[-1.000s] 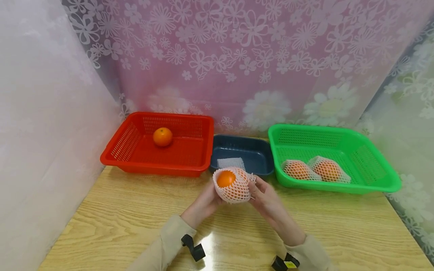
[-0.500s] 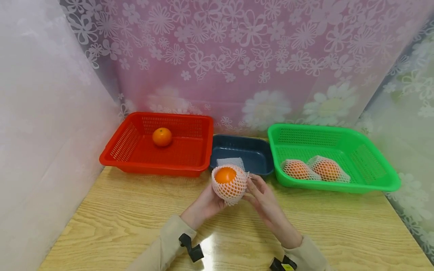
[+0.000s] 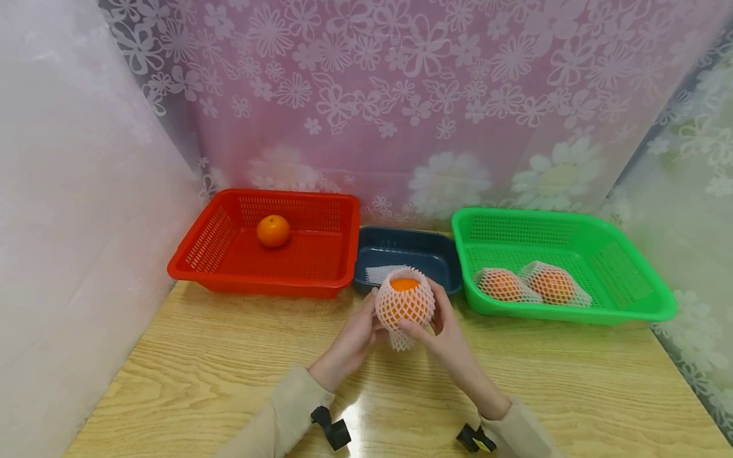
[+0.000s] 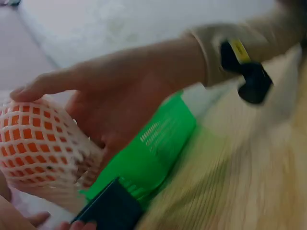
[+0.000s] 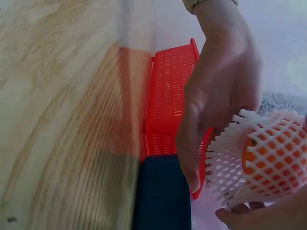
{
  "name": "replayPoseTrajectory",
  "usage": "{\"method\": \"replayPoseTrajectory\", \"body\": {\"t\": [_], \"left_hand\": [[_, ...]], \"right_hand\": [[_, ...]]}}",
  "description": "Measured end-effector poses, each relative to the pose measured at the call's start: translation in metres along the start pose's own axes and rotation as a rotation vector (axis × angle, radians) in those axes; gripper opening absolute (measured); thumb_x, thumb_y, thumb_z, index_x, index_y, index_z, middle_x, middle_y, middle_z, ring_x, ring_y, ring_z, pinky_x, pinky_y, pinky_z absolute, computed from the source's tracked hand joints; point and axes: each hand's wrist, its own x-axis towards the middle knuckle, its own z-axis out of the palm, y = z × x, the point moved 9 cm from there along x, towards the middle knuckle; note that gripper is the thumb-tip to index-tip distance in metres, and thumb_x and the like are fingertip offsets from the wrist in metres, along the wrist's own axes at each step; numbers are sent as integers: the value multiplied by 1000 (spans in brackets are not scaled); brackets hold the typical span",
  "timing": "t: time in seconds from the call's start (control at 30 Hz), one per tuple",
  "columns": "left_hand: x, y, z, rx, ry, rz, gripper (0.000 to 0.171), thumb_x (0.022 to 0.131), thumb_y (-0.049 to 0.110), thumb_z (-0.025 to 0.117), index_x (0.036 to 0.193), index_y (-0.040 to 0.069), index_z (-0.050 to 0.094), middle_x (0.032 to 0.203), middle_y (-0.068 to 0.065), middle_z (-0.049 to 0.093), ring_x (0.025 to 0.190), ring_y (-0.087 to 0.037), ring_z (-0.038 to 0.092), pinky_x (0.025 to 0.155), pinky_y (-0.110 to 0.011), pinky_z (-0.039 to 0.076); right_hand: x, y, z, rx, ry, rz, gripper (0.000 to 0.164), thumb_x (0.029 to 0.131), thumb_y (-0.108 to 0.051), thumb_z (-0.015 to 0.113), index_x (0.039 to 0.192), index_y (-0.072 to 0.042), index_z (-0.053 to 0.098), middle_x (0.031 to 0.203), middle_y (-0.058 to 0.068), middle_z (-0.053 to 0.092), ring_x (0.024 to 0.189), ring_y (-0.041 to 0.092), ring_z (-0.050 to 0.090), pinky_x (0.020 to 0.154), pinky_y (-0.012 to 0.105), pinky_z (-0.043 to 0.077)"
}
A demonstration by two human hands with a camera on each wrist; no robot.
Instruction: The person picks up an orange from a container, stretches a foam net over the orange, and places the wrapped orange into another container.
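An orange in a white foam net sleeve (image 3: 405,306) is held above the table, its bare top showing through the net's upper opening. My right hand (image 3: 449,334) grips it from the right, thumb across the front of the net. To its left is my left hand (image 3: 352,337), close against the net; in the right wrist view the left hand (image 5: 223,76) has extended fingers beside the net's open edge. A loose tail of netting hangs under the orange. Part of the left fingers is hidden behind the net in the head view.
A red basket (image 3: 269,280) at the left holds one bare orange (image 3: 273,231). In the middle, a dark blue tray (image 3: 432,240) contains white foam netting (image 3: 380,273). The green basket (image 3: 572,313) at the right carries two netted oranges (image 3: 552,284).
The netted orange has turned more upright, with its loose tail now downward. My right hand has gone from the net's gathered end to around the orange, and the left hand's grasp has loosened.
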Motion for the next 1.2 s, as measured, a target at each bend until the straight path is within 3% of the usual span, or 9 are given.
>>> {"method": "replayPoseTrajectory", "body": {"t": [0.1, 0.17, 0.27, 0.43, 0.6, 0.8, 0.97, 1.1, 1.2], "left_hand": [[-3, 17, 5, 184, -1, 135, 62, 109, 52, 28, 153, 10, 41, 146, -7, 52, 130, -22, 52, 114, -47, 39], [-6, 27, 12, 242, -35, 225, 59, 110, 49, 30, 155, 12, 38, 154, -8, 44, 138, -26, 43, 117, -50, 33], [-10, 34, 19, 261, -42, 325, 48, 110, 39, 37, 150, 12, 41, 147, -10, 48, 129, -25, 48, 111, -43, 41], [-14, 36, 15, 220, 37, 442, 33, 111, 24, 41, 137, 7, 52, 129, -11, 57, 111, -17, 54, 96, -27, 48], [-15, 34, 14, 217, 47, 462, 35, 111, 26, 39, 139, 8, 51, 129, -10, 58, 112, -16, 54, 97, -26, 49], [-12, 35, 15, 249, -21, 420, 44, 111, 32, 38, 149, 11, 45, 142, -10, 54, 126, -20, 51, 110, -39, 43], [-9, 42, 15, 273, -48, 439, 47, 112, 31, 31, 151, 6, 42, 153, -12, 45, 140, -31, 43, 114, -53, 36], [-8, 52, 12, 245, -34, 487, 44, 112, 27, 33, 138, -2, 53, 145, -21, 51, 132, -43, 49, 107, -60, 42], [-9, 55, 6, 214, -15, 502, 38, 111, 23, 38, 128, -5, 58, 136, -24, 56, 123, -46, 55, 101, -59, 48]], "right_hand": [[0, 3, -2, 21, 25, 57, 73, 94, -10, 70, 155, -17, 32, 149, 10, 43, 131, 24, 47, 99, 19, 46], [-1, 5, 0, 25, 3, 76, 71, 96, -12, 68, 156, -15, 29, 149, 14, 42, 130, 28, 48, 96, 21, 48], [-2, 6, 7, 24, -53, 67, 72, 97, -16, 66, 156, -15, 25, 148, 17, 41, 127, 32, 50, 94, 23, 50], [-4, 6, 16, 8, -105, -4, 77, 95, -15, 71, 156, -14, 23, 150, 19, 36, 129, 33, 47, 96, 22, 49], [-3, 8, 17, 16, -88, -2, 85, 89, -11, 78, 156, -17, 25, 154, 15, 34, 136, 32, 42, 100, 21, 45], [0, 9, 5, -39, -43, 60, 77, 89, -15, 78, 151, -15, 33, 142, 16, 46, 122, 30, 53, 94, 29, 51], [8, 0, -27, -107, 29, 72, 75, 89, -16, 75, 152, -12, 33, 137, 18, 50, 116, 28, 56, 89, 34, 53], [12, -11, -80, -236, 142, 66, 81, 93, -22, 73, 158, -17, 25, 140, 17, 47, 116, 21, 54, 86, 25, 53], [13, -20, -129, -353, 234, 62, 85, 94, -28, 73, 160, -21, 20, 145, 17, 41, 119, 19, 51, 80, 16, 50]]}}
